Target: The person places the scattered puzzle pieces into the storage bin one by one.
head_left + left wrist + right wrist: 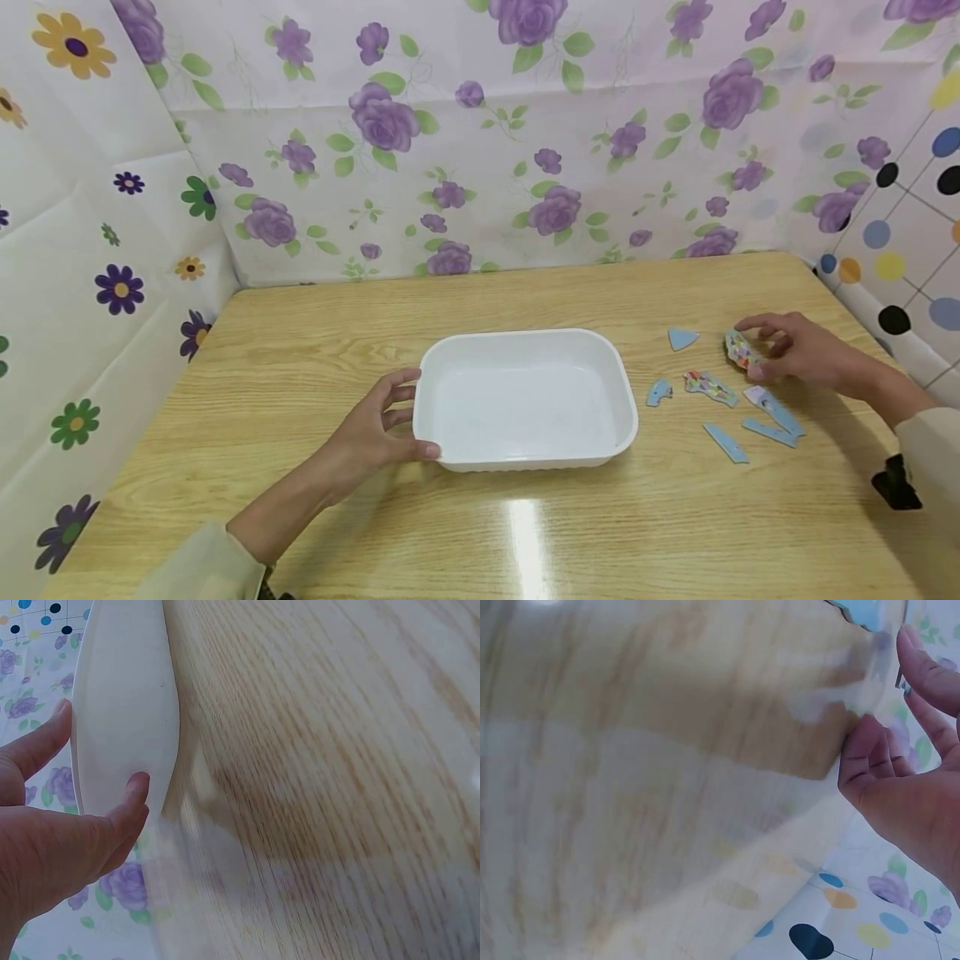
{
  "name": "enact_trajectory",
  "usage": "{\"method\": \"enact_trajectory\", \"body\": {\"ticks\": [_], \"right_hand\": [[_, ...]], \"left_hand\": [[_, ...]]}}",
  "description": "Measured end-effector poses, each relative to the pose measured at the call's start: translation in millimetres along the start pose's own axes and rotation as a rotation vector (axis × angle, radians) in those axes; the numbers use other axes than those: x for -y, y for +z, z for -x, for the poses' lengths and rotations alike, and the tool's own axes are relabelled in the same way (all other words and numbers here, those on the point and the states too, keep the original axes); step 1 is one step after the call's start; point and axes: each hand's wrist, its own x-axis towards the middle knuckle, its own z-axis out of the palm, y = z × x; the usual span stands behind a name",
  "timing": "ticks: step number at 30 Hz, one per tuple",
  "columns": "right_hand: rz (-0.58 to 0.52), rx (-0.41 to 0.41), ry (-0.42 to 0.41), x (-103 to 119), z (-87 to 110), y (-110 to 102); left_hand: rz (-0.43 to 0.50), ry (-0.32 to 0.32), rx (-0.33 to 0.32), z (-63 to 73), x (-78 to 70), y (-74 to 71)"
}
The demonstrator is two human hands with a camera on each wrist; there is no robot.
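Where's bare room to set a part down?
Free wood-grain table: behind the white rectangular plastic tub, up to the purple-floral sheet; in front, between the beige sleeves. Tub floor's bare too. Crowded: right of the tub, with flat light-blue and multicoloured pieces and the right hand; its left rim, held by the left hand.

white tray: 1 | flat pieces: 7 visible | wooden table: 1

a sheeted-off tabletop corner I watch remotely, whether home or workplace I cannot tell, yellowish wood-grain table, white purple-rose sheet behind, white multicoloured-flower sheet left, white coloured-dot sheet right
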Motion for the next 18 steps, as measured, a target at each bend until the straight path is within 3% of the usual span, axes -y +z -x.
{"method": "enact_trajectory", "body": {"ticks": [18], "right_hand": [[-0.005, -0.019, -0.002, 14.9, -0.5, -14.2]], "left_hand": [[-0.008, -0.009, -0.007, 0.6, -1.7, 0.8]]}}
